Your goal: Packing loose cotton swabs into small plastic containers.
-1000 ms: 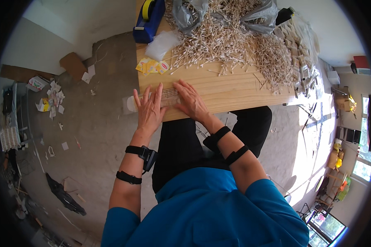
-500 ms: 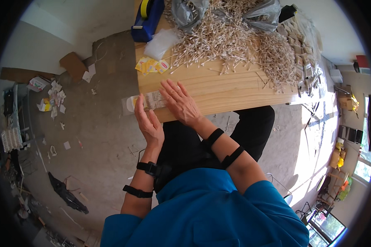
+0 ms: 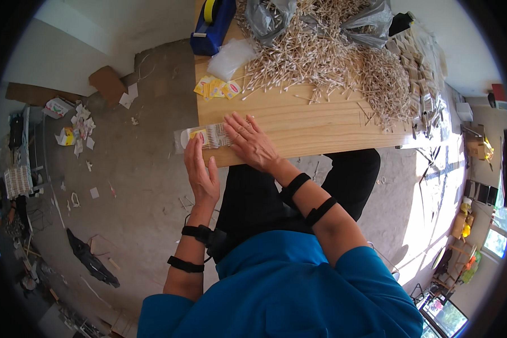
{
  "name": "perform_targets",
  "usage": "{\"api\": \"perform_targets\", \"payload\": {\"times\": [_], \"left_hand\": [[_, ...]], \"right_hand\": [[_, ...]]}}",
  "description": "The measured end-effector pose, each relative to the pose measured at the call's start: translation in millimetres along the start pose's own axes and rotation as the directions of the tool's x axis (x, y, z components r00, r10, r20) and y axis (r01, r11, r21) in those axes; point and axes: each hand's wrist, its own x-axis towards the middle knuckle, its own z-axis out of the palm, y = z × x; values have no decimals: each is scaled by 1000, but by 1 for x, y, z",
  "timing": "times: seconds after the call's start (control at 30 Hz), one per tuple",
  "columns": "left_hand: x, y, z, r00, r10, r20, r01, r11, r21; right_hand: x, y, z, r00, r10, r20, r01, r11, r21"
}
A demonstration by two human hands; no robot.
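A flat clear plastic packet of cotton swabs (image 3: 215, 135) lies at the table's near left corner, with a yellow card inside and its clear end sticking out past the left edge. My right hand (image 3: 252, 144) rests palm down over the packet's right end, fingers stretched out. My left hand (image 3: 200, 176) comes in at the near side, its straight fingers touching the packet by the yellow card and its thumb held apart. Both palms are hidden, as is the part of the packet under the right hand.
Beyond the packet, small yellow cards (image 3: 217, 87) lie beside clear plastic bags (image 3: 231, 58) and a blue tape dispenser (image 3: 211, 31). Loose cotton swabs (image 3: 310, 62) cover the far table, with grey plastic bags (image 3: 369, 22) on them. Bundled packs (image 3: 425, 84) line the right end.
The view has shifted slightly, moving the scene to the right. My left fingertips have come down onto the packet near the yellow card; my right hand stays flat on its right end.
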Motion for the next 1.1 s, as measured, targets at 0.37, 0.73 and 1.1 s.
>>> {"api": "perform_targets", "payload": {"times": [0.37,0.73,1.1], "left_hand": [[23,26,42,996,-85,1,83,969,-234],[20,1,17,997,-78,-1,76,970,-230],[5,-6,-2,945,112,308,-171,971,169]], "right_hand": [[8,-6,17,695,627,-351,-245,665,705],[12,-14,3,874,383,-299,-209,852,481],[2,2,7,990,136,49,-126,978,-169]]}}
